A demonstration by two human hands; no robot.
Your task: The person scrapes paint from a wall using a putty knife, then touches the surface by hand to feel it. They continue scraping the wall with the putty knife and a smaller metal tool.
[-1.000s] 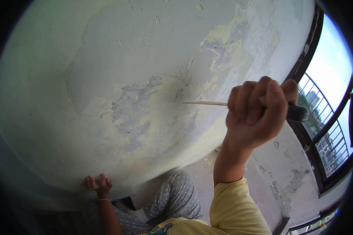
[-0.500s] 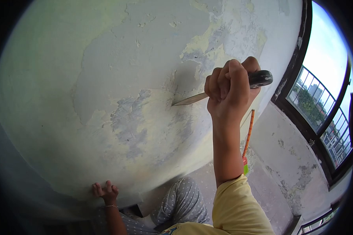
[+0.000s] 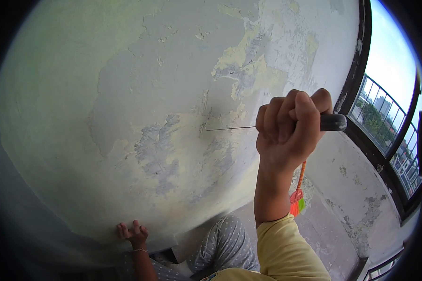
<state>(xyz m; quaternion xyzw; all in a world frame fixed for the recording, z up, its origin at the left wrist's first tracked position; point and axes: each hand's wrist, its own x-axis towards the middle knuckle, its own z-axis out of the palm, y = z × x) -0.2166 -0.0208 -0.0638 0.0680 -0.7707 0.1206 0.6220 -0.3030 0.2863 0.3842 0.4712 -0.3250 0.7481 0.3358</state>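
Note:
My right hand (image 3: 293, 124) is closed in a fist around the black handle (image 3: 334, 122) of a scraper. The scraper's thin metal blade (image 3: 232, 128) points left and shows almost edge-on, its tip at the wall's patchy surface. Around the tip, the wall (image 3: 122, 93) has peeling paint, with grey and pale yellow patches and rough scraped marks (image 3: 157, 145). Low on the left, my left hand (image 3: 135, 234) rests against the wall with its fingers apart and nothing in it.
A broom (image 3: 296, 201) with an orange handle and red and green bristles stands behind my right forearm. To the right is a dark-framed window (image 3: 384, 154) above a low, flaking wall (image 3: 361, 178). My bent knee (image 3: 227, 239) is close to the wall, over a dusty floor (image 3: 314, 234).
My right hand has moved right and down, and the scraper has turned from showing its blade's flat side to nearly edge-on. The view has shifted slightly; more of the broom shows.

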